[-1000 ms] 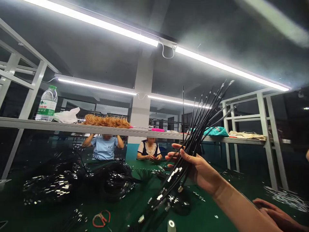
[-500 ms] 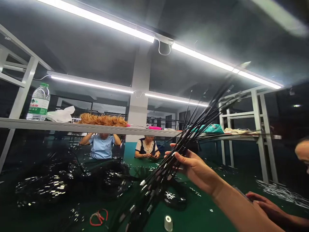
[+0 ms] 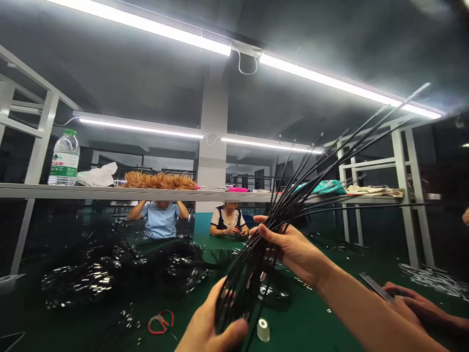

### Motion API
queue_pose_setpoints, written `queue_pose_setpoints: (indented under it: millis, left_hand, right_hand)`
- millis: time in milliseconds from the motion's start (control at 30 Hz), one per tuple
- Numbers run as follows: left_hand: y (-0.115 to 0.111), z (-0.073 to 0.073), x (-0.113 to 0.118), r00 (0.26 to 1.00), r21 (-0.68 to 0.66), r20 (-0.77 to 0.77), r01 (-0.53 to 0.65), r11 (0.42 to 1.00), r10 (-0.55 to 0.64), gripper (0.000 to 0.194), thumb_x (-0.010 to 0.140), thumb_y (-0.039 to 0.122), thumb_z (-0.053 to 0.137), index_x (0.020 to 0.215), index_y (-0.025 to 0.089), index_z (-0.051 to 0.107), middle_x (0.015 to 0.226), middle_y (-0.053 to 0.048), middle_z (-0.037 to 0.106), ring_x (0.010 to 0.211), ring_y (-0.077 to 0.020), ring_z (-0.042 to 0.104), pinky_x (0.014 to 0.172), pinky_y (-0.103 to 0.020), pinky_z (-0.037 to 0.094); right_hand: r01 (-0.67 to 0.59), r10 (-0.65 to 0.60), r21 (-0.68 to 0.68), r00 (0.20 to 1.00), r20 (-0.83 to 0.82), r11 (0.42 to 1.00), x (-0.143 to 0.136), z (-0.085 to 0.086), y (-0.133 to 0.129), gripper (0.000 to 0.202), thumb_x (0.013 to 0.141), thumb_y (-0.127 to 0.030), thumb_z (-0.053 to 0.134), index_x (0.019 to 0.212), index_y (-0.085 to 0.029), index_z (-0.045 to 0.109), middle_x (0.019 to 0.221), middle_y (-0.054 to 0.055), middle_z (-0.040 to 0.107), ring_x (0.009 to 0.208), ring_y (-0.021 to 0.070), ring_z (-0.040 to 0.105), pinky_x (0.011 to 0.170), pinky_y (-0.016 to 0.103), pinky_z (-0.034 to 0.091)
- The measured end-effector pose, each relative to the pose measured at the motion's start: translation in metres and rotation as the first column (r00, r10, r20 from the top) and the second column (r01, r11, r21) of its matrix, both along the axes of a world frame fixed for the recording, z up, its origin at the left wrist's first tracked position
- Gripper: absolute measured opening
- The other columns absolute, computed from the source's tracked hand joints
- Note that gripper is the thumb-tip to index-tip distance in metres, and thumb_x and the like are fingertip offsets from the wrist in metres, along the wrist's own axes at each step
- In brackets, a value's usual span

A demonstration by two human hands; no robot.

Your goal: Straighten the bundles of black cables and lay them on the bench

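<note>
Head view: both hands are gripping one bundle of black cables (image 3: 282,215) raised above the green surface (image 3: 311,322). Right hand (image 3: 289,247) is closing around the bundle's middle, fingers (image 3: 262,230) wrapped over it. Left hand (image 3: 208,327) is clasping the lower ends near the bottom edge, thumb pressing across. Upper cable ends are fanning apart toward the ceiling lights, so gathering looks under way, with the ends not yet evened or tied, by my judgement. Loose cable piles (image 3: 110,274) are lying on the surface beyond, apparently unsorted. Red-handled cutters (image 3: 160,321) and a small white cylinder (image 3: 263,330) are resting nearby. Another person's hand (image 3: 410,305) is resting at the right, beside a flat metal strip (image 3: 375,287).
</note>
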State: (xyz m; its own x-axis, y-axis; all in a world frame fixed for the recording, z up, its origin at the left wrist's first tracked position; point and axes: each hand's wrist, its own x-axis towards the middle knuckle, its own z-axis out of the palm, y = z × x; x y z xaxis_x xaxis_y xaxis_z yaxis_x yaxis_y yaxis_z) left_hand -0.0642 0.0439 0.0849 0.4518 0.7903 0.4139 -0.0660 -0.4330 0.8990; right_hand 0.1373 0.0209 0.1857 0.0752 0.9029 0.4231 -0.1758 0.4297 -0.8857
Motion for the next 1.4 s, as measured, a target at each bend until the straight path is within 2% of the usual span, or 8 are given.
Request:
queue_pose_setpoints:
  millis: [67, 167, 367, 567, 800, 967, 1133, 1400]
  left_hand:
    - [0.014, 0.011, 0.025, 0.994, 0.012, 0.087, 0.069, 0.998, -0.070, 0.029, 0.076, 0.037, 0.071, 0.098, 0.019, 0.066, 0.086, 0.001, 0.068, 0.083, -0.0166, 0.059, 0.075, -0.023, 0.044]
    - [0.026, 0.014, 0.044, 0.946, -0.182, 0.271, 0.231, 0.956, -0.177, 0.037, 0.073, 0.051, 0.070, 0.070, 0.014, 0.064, 0.061, 0.003, 0.062, 0.054, -0.0094, 0.053, 0.053, -0.020, 0.041]
    - [0.015, 0.013, 0.049, 0.840, -0.377, 0.469, 0.470, 0.798, -0.274, 0.052, 0.068, 0.055, 0.073, 0.103, 0.018, 0.065, 0.081, -0.006, 0.071, 0.069, -0.0170, 0.066, 0.059, -0.024, 0.048]
    - [0.015, 0.044, 0.070, 0.916, -0.101, 0.290, 0.317, 0.943, -0.277, 0.045, 0.061, 0.051, 0.079, 0.080, 0.012, 0.066, 0.061, 0.002, 0.059, 0.054, -0.0121, 0.056, 0.054, -0.023, 0.043]
    - [0.016, 0.053, 0.064, 0.922, -0.203, 0.185, 0.374, 0.905, -0.339, 0.050, 0.074, 0.061, 0.061, 0.097, 0.017, 0.064, 0.075, -0.003, 0.067, 0.062, -0.0172, 0.062, 0.057, -0.026, 0.046]
    - [0.006, 0.066, 0.070, 0.986, 0.224, -0.005, 0.161, 0.961, -0.164, 0.023, 0.083, 0.032, 0.058, 0.098, 0.016, 0.066, 0.087, -0.003, 0.065, 0.081, -0.0188, 0.056, 0.070, -0.026, 0.042]
    - [0.011, 0.077, 0.068, 0.982, 0.145, -0.037, 0.188, 0.971, -0.184, 0.019, 0.071, 0.024, 0.065, 0.087, 0.013, 0.065, 0.079, -0.003, 0.063, 0.074, -0.0179, 0.057, 0.059, -0.024, 0.044]
    - [0.000, 0.080, 0.065, 0.961, 0.422, -0.271, 0.071, 0.904, 0.052, 0.023, 0.078, 0.014, 0.050, 0.088, 0.017, 0.071, 0.076, 0.000, 0.060, 0.075, -0.0181, 0.054, 0.066, -0.025, 0.038]
  right_hand:
    - [-0.047, 0.047, 0.001, 0.993, 0.105, 0.999, 0.002, 0.011, -0.005, 0.049, 0.063, -0.027, 0.083, 0.107, -0.022, 0.062, 0.081, 0.000, 0.073, 0.079, 0.0178, 0.066, 0.069, 0.029, 0.053]
    - [-0.076, 0.071, 0.007, 0.962, 0.262, 0.997, 0.011, 0.026, -0.012, 0.047, 0.058, -0.015, 0.083, 0.102, -0.021, 0.066, 0.086, 0.002, 0.074, 0.081, 0.0200, 0.067, 0.071, 0.030, 0.053]
    - [-0.012, -0.001, 0.043, 0.957, 0.291, 0.999, 0.021, 0.033, -0.015, 0.023, 0.063, -0.019, 0.079, 0.084, -0.017, 0.070, 0.077, 0.002, 0.074, 0.073, 0.0183, 0.067, 0.064, 0.029, 0.054]
    - [-0.027, 0.001, 0.085, 0.954, 0.301, 0.996, 0.020, 0.024, -0.011, 0.031, 0.056, -0.013, 0.079, 0.085, -0.018, 0.068, 0.076, 0.000, 0.073, 0.075, 0.0197, 0.066, 0.068, 0.031, 0.051]
    - [-0.083, 0.054, 0.064, 0.927, 0.372, 0.994, 0.028, 0.023, -0.021, 0.030, 0.059, -0.008, 0.072, 0.088, -0.016, 0.071, 0.080, 0.002, 0.074, 0.084, 0.0227, 0.065, 0.078, 0.033, 0.047]
    - [-0.025, 0.012, 0.038, 0.951, 0.309, 0.999, 0.023, 0.017, -0.016, 0.049, 0.052, -0.004, 0.073, 0.098, -0.019, 0.069, 0.074, -0.002, 0.072, 0.074, 0.0184, 0.063, 0.072, 0.030, 0.047]
    - [0.130, -0.131, 0.014, 0.975, 0.179, 0.991, 0.030, 0.010, -0.019, 0.030, 0.053, -0.005, 0.071, 0.079, -0.019, 0.071, 0.062, -0.005, 0.067, 0.065, 0.0157, 0.061, 0.064, 0.027, 0.047]
    - [-0.123, 0.124, -0.014, 0.988, 0.088, 0.992, 0.030, 0.011, -0.025, 0.045, 0.052, -0.003, 0.070, 0.094, -0.020, 0.067, 0.081, 0.000, 0.073, 0.079, 0.0200, 0.065, 0.073, 0.032, 0.050]
